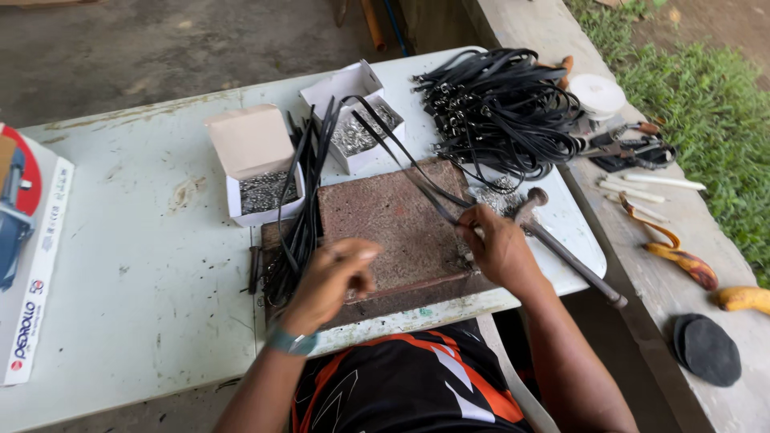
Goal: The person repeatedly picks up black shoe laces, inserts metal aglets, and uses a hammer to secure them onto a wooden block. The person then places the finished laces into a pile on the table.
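Left hand (333, 277) curled, contents unclear; right hand (497, 244) pinches black strap (401, 152) over metal plate (393, 220); hammer (561, 244) beside.

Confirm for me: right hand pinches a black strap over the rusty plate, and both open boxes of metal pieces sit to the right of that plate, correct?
Not quite. In the head view the right hand does pinch the black strap over the rusty plate, but both boxes sit behind it, toward the left.

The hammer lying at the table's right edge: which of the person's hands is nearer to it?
Right. The right hand sits beside the hammer, almost touching its head; the left hand is across the metal plate, farther away.
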